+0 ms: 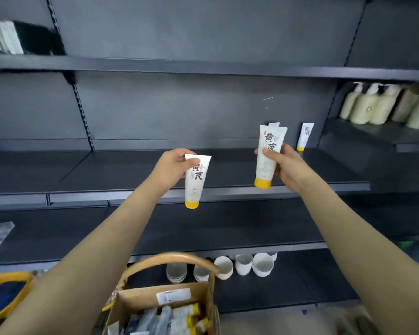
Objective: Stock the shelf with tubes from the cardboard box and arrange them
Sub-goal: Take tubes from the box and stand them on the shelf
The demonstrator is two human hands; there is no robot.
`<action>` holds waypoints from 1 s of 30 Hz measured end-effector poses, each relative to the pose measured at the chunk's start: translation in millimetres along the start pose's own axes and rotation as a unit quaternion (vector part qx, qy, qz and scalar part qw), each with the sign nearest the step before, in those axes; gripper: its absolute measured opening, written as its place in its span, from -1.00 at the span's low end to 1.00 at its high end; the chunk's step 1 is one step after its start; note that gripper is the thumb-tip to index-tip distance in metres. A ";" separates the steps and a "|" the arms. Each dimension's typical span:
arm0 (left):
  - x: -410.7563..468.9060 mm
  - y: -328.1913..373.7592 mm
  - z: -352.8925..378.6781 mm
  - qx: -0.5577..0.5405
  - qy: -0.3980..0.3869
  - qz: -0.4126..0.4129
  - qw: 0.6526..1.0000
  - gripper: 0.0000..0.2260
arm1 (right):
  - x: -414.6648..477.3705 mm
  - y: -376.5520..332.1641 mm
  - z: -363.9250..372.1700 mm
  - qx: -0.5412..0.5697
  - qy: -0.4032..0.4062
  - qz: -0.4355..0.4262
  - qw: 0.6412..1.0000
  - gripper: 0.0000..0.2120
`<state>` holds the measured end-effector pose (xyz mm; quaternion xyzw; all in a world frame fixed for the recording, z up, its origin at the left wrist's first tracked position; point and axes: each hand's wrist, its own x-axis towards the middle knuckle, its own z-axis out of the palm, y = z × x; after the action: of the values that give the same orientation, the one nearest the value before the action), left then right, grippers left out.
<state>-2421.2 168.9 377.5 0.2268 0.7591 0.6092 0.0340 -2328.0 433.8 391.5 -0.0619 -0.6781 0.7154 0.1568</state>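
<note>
Two bare forearms lead to the bare left hand (171,169) and right hand (287,166).

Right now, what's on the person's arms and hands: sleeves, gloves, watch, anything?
Nothing worn shows. The left hand and right hand have no gloves, and no rings or wristbands can be seen. The left forearm and right forearm are uncovered to the frame edge, with no sleeve in view.

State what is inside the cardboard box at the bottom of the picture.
The cardboard box holds a loose pile of tubes, some with yellow caps. Its bottom layers are covered by those on top.
</note>
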 end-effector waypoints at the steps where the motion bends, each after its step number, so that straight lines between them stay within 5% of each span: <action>1: 3.7 5.6 12.6 0.000 0.003 0.003 1.000 -0.90 | 5.6 -4.4 -13.3 -0.008 -0.004 -0.004 1.000 -0.72; 15: 52.9 45.9 162.9 0.035 0.037 -0.003 0.999 -0.91 | 69.1 -6.3 -163.1 -0.161 -0.052 -0.012 0.986 -0.68; 30: 136.3 -2.1 168.9 0.056 0.094 -0.033 0.993 -0.97 | 158.8 48.7 -161.3 -0.195 -0.035 0.011 0.980 -0.71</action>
<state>-2488.4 374.8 363.1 0.1448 0.7988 0.5831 -0.0304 -2436.0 634.6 351.3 -0.0736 -0.8091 0.5726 0.1094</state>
